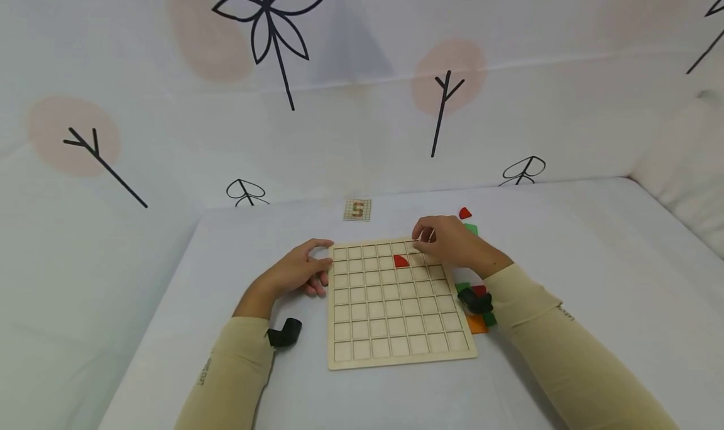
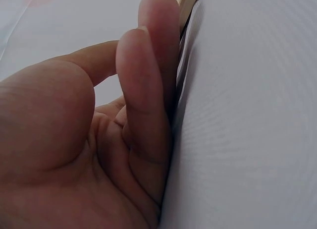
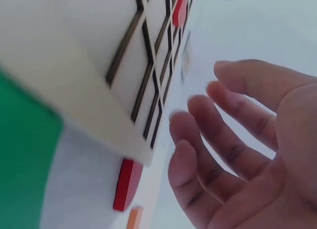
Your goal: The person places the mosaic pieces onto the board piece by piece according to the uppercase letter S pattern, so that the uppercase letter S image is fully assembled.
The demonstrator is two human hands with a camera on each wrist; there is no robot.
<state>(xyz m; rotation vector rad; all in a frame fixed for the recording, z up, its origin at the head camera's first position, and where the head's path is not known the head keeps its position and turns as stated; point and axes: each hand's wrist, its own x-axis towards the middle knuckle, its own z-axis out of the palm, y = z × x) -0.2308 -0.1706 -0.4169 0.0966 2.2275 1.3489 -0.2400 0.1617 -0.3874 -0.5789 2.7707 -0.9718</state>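
Observation:
A pale wooden grid board [image 1: 342,352] lies flat on the white cloth. One red piece with a rounded side [image 1: 401,261] sits in a cell of its second row from the top. My left hand [image 1: 296,270] rests at the board's upper left edge, thumb and index fingertip against the rim, other fingers loosely bent on the cloth. Over the board's upper right corner is my right hand [image 1: 447,238], its fingers gently curved. The right wrist view shows nothing between those fingers [image 3: 237,149], with thumb and fingertips apart.
Behind the board lies a small card with a gridded S pattern [image 1: 357,210]. A red quarter-round piece [image 1: 465,213] and a green piece [image 1: 471,228] lie beyond the right hand. Beside the board's right edge, red, green and orange pieces [image 1: 477,324] are partly hidden by the right wrist.

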